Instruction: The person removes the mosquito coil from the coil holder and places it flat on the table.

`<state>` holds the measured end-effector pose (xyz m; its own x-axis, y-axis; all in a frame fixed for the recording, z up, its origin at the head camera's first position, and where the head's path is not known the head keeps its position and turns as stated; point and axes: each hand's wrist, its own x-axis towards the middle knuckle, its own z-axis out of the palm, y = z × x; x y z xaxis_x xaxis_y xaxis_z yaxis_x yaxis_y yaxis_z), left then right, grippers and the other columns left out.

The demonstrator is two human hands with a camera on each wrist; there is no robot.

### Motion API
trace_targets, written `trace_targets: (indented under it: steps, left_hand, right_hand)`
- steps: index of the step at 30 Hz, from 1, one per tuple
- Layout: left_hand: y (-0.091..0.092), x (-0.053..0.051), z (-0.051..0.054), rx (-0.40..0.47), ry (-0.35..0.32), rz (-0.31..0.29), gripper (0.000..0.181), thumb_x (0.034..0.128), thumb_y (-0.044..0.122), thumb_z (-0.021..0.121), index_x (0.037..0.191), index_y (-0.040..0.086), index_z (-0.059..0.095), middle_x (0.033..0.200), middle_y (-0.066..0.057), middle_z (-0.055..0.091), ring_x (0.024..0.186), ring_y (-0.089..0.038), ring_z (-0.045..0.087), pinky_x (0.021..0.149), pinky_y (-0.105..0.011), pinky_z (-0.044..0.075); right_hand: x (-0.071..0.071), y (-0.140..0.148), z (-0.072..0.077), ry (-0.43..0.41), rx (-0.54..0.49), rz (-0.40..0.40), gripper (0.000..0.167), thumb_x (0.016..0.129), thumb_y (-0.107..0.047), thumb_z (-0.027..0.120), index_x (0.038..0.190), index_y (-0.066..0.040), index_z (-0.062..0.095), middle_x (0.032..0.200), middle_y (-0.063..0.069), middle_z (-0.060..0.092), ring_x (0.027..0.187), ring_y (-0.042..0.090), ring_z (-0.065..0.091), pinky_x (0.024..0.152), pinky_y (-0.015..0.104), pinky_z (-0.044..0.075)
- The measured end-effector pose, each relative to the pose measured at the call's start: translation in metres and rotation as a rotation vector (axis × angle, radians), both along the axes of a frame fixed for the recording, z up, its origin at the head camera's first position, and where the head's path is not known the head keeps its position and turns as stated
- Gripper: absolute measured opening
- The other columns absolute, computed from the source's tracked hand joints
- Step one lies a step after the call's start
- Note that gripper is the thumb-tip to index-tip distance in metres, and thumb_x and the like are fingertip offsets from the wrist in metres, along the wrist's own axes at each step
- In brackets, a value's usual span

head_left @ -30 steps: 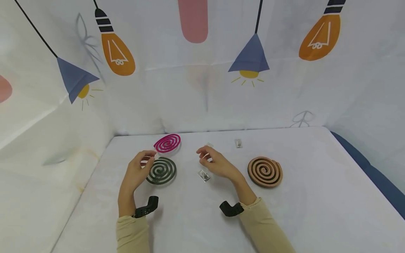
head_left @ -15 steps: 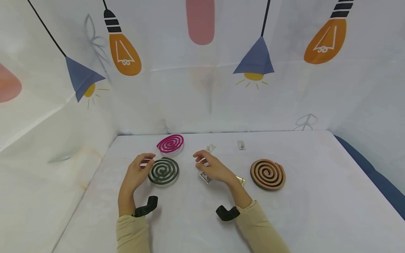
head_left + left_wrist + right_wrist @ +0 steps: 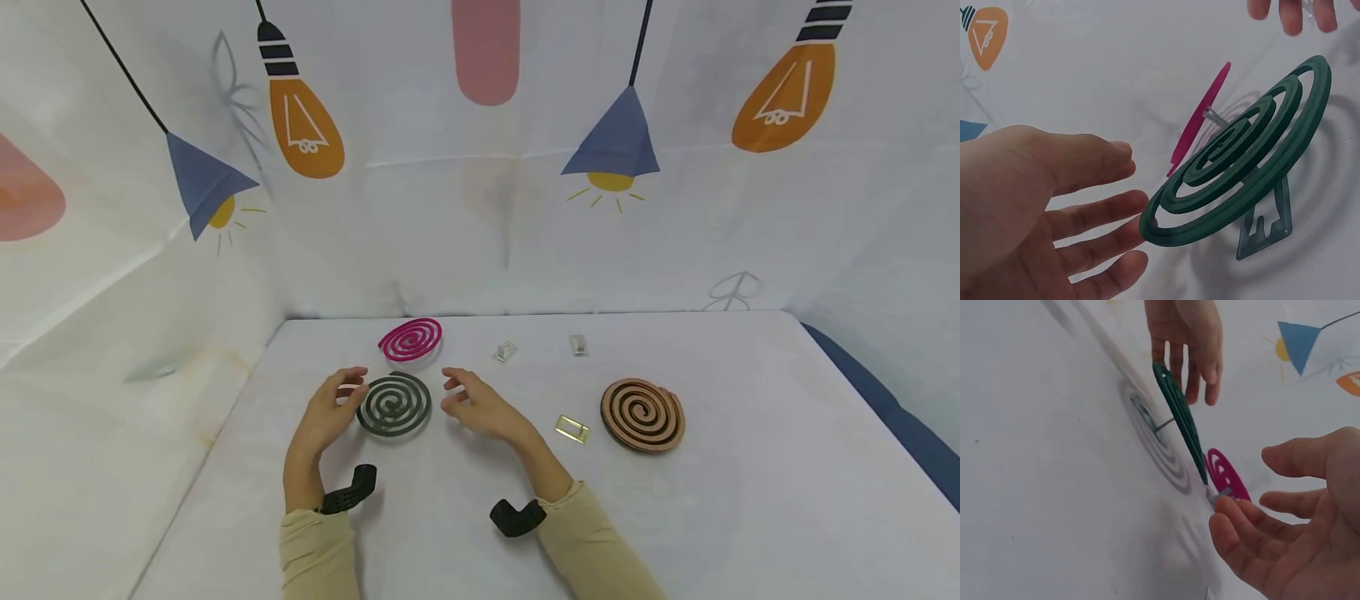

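Note:
A green mosquito coil (image 3: 392,404) is raised at a tilt on a small metal stand (image 3: 1266,239), seen best in the left wrist view. My left hand (image 3: 325,414) is at its left edge with fingers loosely bent; the fingertips overlap the rim, and I cannot tell whether they touch it. On the coil's right, my right hand (image 3: 486,408) hovers with relaxed fingers and holds nothing. Behind the green coil stands a pink coil (image 3: 410,340), also raised and tilted.
A brown coil (image 3: 642,414) lies flat on the right of the white table (image 3: 750,500). A gold-coloured metal stand (image 3: 572,429) lies left of it. Two silver stands, one nearer the middle (image 3: 506,352) and one farther right (image 3: 578,345), lie toward the back.
My right hand has moved left toward the green coil, uncovering the gold-coloured stand. The left hand stays beside the coil. The head view has shifted slightly.

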<state>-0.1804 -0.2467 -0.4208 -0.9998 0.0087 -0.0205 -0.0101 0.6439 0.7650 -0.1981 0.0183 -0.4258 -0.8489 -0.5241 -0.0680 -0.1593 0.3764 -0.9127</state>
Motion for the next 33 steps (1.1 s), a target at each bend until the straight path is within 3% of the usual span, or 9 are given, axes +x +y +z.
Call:
trace_targets:
  steps: [7, 11, 15, 18, 23, 33]
  left_hand:
    - [0.000, -0.001, -0.001, 0.015, -0.096, 0.018, 0.044, 0.0994, 0.025, 0.046, 0.139, 0.005, 0.041, 0.134, -0.022, 0.046, 0.121, -0.039, 0.048, 0.092, -0.046, 0.048]
    - [0.001, 0.000, -0.001, 0.095, -0.177, 0.045, 0.047, 0.0999, 0.024, 0.045, 0.141, 0.003, 0.037, 0.136, -0.025, 0.042, 0.117, -0.037, 0.050, 0.083, -0.037, 0.054]
    - [0.003, 0.001, -0.004, 0.164, -0.250, 0.053, 0.049, 0.1005, 0.025, 0.043, 0.143, 0.002, 0.034, 0.137, -0.025, 0.041, 0.114, -0.034, 0.053, 0.085, -0.036, 0.055]
    - [0.003, 0.003, -0.005, 0.188, -0.283, 0.050, 0.050, 0.1005, 0.026, 0.043, 0.143, 0.002, 0.033, 0.134, -0.025, 0.042, 0.106, -0.028, 0.058, 0.086, -0.037, 0.055]
    - [0.002, 0.005, -0.007, 0.189, -0.292, 0.043, 0.049, 0.1002, 0.027, 0.044, 0.142, 0.004, 0.035, 0.129, -0.023, 0.044, 0.102, -0.024, 0.057, 0.082, -0.035, 0.055]
    - [0.003, 0.003, -0.003, 0.130, -0.256, 0.030, 0.048, 0.0995, 0.030, 0.045, 0.141, 0.006, 0.039, 0.129, -0.022, 0.045, 0.110, -0.028, 0.052, 0.083, -0.034, 0.054]
  right_hand:
    - [-0.002, -0.014, -0.012, -0.074, -0.018, -0.031, 0.058, 0.093, -0.019, 0.054, 0.145, -0.004, 0.031, 0.131, 0.015, 0.049, 0.106, 0.022, 0.057, 0.082, 0.031, 0.051]
    - [-0.004, -0.020, -0.015, -0.083, -0.025, -0.035, 0.059, 0.093, -0.018, 0.055, 0.145, -0.002, 0.031, 0.126, 0.017, 0.053, 0.090, 0.019, 0.062, 0.076, 0.028, 0.050]
    - [-0.004, -0.024, -0.016, -0.054, 0.001, -0.047, 0.058, 0.093, -0.017, 0.055, 0.143, 0.001, 0.032, 0.118, 0.015, 0.059, 0.082, 0.015, 0.063, 0.075, 0.027, 0.049]
    - [-0.002, -0.030, -0.019, -0.096, -0.014, -0.056, 0.058, 0.093, -0.015, 0.055, 0.143, 0.002, 0.032, 0.106, 0.013, 0.062, 0.076, 0.014, 0.063, 0.070, 0.026, 0.050]
    - [0.004, -0.040, -0.023, -0.175, -0.091, -0.031, 0.059, 0.093, -0.011, 0.054, 0.144, 0.003, 0.029, 0.094, 0.012, 0.063, 0.068, 0.016, 0.063, 0.065, 0.027, 0.054]
    - [0.002, -0.042, -0.025, -0.145, -0.140, -0.015, 0.055, 0.095, -0.012, 0.053, 0.144, 0.000, 0.032, 0.097, 0.013, 0.061, 0.069, 0.018, 0.062, 0.062, 0.025, 0.050]
